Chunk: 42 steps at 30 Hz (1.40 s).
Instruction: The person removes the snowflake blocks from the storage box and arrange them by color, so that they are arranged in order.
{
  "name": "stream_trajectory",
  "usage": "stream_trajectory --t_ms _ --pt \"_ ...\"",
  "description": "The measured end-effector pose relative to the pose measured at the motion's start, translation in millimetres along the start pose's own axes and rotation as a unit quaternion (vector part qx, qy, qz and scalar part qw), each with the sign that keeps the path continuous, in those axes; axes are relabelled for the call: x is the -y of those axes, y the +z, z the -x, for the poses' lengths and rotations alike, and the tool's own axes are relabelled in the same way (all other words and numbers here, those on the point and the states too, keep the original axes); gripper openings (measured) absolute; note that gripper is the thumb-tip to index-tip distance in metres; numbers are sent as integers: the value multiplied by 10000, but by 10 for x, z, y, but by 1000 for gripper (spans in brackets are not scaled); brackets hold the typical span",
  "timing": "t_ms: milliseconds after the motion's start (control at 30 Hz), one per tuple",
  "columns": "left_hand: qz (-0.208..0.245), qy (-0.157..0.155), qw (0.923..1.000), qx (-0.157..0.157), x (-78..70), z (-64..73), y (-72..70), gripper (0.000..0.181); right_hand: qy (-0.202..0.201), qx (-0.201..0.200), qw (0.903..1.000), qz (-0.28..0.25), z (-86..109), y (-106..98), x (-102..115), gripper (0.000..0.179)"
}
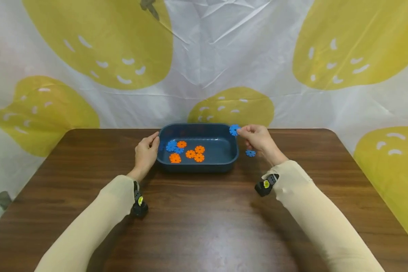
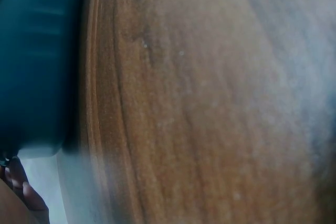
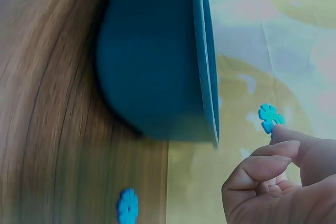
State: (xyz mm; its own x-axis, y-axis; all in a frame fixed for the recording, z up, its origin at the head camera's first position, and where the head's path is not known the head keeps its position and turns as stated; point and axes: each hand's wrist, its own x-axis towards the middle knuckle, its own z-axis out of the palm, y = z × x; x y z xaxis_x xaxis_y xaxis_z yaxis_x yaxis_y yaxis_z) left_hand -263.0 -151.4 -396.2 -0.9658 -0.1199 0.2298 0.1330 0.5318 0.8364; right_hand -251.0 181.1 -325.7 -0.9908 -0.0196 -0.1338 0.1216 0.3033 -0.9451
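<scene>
A dark blue-grey rectangular tub [image 1: 204, 168] stands at the back of the table, with several orange and blue notched plastic discs in its left and middle part. My left hand [image 1: 146, 154] grips the tub's left rim between thumb and fingers; in the left wrist view only its fingertips [image 2: 32, 196] show, at the tub's corner. Between the thumb and forefinger of my right hand [image 1: 258, 139], a blue notched disc [image 1: 234, 130] is pinched, held up at the tub's back right corner. Another blue disc [image 1: 250, 153] lies on the table beneath that hand, right of the tub.
The brown wooden table [image 1: 204, 223] ends just behind the tub, against a white cloth [image 1: 224, 45] printed with yellow fruit. A small dark grey object [image 1: 3, 200] shows beyond the table's left edge. Both wrists wear strapped black cameras.
</scene>
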Motion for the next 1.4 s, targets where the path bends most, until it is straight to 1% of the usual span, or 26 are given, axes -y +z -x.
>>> stream_trajectory --t_ms 100,167,367,567,700,867,1000,1233,1400 --pt "-10 36 10000 -22 -2 4 1 40 -22 -88 9999 -51 38 -139 -52 24" --pt "-22 38 10000 -23 -3 7 2 40 32 -133 9998 -120 68 -235 -91 23" --pt "-16 73 10000 -9 2 7 -11 40 444 -334 9984 128 144 -513 -256 26" --pt "-25 63 10000 -20 27 12 -51 39 699 -573 9952 372 168 -703 -453 27" --pt "0 30 10000 11 37 14 -67 40 900 -651 9936 188 192 -807 -578 26" --pt "-20 -6 10000 15 36 16 -83 40 1185 -666 9906 -168 233 -904 -699 24" --pt "-25 -57 10000 40 34 19 -87 40 1356 -618 9886 -198 248 -950 -746 28" --pt "-1 -44 10000 42 54 13 -87 40 1456 -609 9873 -159 245 -970 -794 27" --pt "-68 35 10000 -18 47 15 -77 39 1482 -651 9866 -220 243 -978 -834 18"
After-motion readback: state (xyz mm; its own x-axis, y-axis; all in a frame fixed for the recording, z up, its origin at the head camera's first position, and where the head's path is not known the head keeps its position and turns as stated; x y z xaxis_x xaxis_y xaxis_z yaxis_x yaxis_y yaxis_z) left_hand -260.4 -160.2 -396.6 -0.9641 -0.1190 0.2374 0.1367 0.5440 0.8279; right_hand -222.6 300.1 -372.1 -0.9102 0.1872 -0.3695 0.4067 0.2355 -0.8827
